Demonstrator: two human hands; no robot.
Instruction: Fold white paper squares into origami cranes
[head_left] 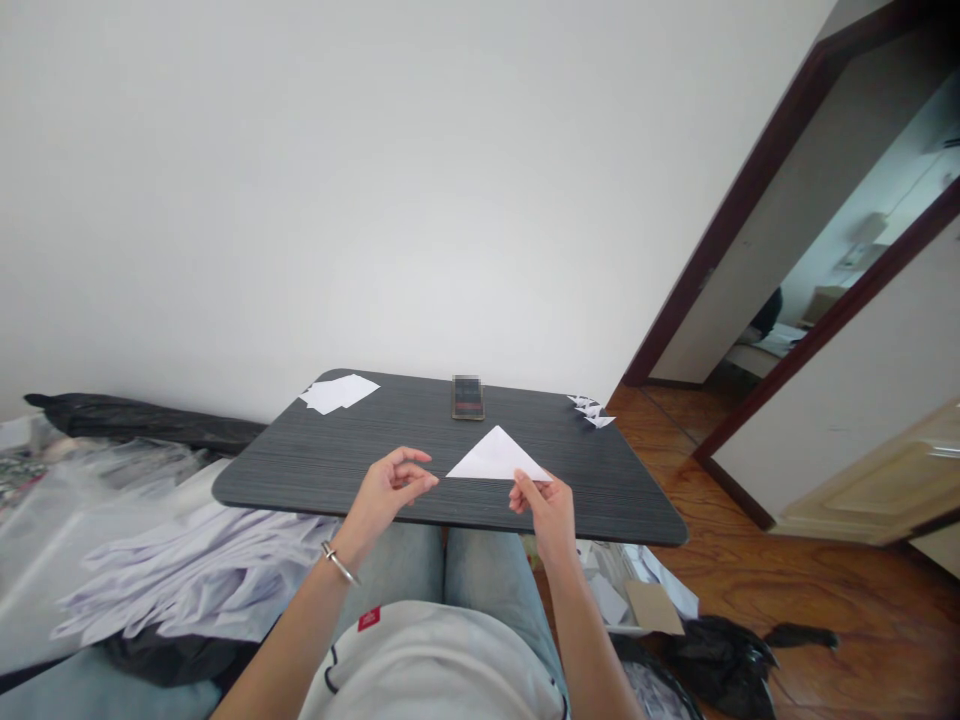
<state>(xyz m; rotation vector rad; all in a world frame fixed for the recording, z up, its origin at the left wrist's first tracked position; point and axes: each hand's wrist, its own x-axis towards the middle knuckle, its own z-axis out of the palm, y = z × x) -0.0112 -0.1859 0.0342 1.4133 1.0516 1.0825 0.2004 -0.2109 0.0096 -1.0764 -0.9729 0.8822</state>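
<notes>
Right hand (544, 515) pinches white paper triangle (496, 456) (table edge (300, 505) just below).

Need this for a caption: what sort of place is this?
Probably a room in a private home: it has a wooden floor, a dark-framed doorway opening onto another room, and a small dark table with white paper heaped beside it.
</notes>
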